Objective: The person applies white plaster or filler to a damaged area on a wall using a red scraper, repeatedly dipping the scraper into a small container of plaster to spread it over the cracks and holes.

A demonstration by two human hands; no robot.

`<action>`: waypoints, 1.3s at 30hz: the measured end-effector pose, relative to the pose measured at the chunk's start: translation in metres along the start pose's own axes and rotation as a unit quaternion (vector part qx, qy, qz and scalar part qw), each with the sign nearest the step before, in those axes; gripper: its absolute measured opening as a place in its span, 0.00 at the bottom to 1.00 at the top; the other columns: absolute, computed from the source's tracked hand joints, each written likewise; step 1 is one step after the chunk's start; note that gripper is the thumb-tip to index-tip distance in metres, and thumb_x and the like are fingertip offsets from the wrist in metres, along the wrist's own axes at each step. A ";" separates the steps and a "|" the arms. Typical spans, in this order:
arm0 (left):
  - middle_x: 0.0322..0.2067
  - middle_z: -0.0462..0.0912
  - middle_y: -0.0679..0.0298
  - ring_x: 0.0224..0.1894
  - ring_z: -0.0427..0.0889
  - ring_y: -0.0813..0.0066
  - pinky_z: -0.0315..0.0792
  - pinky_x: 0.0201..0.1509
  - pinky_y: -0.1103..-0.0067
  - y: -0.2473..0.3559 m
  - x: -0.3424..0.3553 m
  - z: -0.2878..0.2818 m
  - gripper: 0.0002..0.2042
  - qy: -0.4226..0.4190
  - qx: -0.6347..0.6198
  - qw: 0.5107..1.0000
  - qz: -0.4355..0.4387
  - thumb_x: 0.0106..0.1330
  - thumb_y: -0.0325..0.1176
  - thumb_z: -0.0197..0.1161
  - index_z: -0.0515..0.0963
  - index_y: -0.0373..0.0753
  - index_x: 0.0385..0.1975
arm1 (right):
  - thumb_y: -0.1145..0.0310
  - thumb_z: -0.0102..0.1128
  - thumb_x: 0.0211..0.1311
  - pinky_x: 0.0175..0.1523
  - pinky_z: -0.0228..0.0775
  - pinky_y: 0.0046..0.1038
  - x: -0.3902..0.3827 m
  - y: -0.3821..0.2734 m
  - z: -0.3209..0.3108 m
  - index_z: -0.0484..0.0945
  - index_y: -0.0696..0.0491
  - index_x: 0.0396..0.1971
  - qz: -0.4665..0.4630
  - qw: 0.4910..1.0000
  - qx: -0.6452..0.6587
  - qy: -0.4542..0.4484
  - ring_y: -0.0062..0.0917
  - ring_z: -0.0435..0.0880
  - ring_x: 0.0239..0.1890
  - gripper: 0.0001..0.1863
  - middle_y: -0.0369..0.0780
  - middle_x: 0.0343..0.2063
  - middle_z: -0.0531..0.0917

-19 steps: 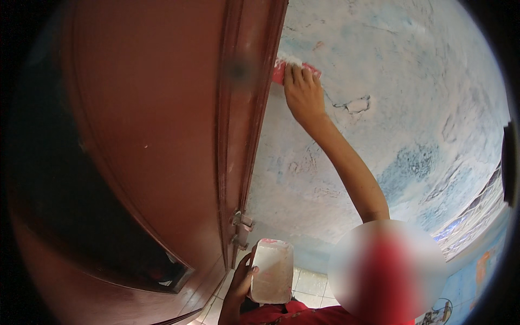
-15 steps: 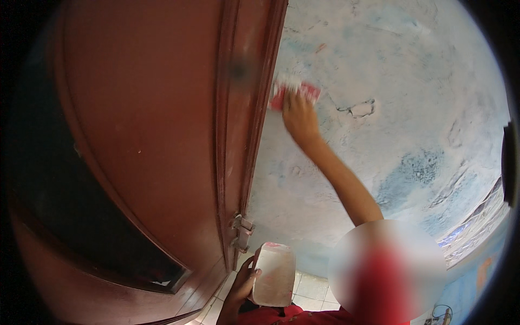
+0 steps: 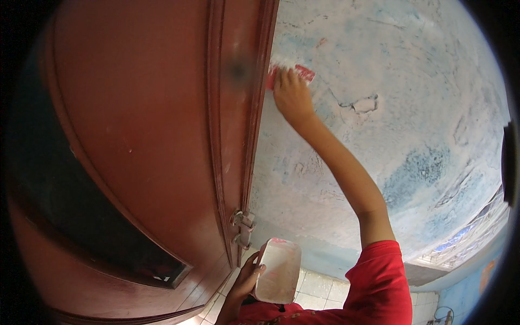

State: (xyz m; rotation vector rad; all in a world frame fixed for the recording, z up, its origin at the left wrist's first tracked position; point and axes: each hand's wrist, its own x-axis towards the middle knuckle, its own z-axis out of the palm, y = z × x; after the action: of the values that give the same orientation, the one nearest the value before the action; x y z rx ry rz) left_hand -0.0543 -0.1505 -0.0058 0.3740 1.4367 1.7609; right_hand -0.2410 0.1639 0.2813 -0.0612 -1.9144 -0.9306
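My right hand (image 3: 292, 97) is raised at the blotchy white and pale-blue wall (image 3: 433, 97), gripping a red flat scraper (image 3: 304, 72) smeared with white paste against the wall just beside the brown wooden door (image 3: 141, 108). My left hand (image 3: 246, 276), low down, holds a shallow rounded rectangular tub (image 3: 280, 271) by its left side; its inside has pale residue and pink smudges. A cracked patch (image 3: 364, 104) shows to the right of the scraper.
The door fills the left, with a dark glass panel (image 3: 81, 206) and metal latch (image 3: 245, 227). A white grille opening (image 3: 460, 233) and blue wall (image 3: 455, 303) are at lower right. Pale floor tiles (image 3: 314, 284) show below.
The scraper and my right hand dipped down the wall half a second ago and are now higher again, slightly left. The tub has shifted slightly right.
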 end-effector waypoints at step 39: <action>0.64 0.66 0.59 0.66 0.64 0.69 0.60 0.67 0.74 -0.023 0.039 0.035 0.33 0.018 -0.085 0.991 0.105 0.68 0.41 0.59 0.55 0.36 0.70 | 0.65 0.58 0.70 0.41 0.74 0.21 -0.296 -0.043 -0.198 0.76 0.59 0.50 0.686 0.279 0.660 -0.127 0.17 0.81 0.38 0.15 0.34 0.40 0.82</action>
State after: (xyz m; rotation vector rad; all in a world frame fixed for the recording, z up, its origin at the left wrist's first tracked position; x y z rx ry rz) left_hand -0.0459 -0.0974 -0.0263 0.4165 1.2987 2.0529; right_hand 0.0450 0.1071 0.0722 -0.7260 -1.3599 1.9718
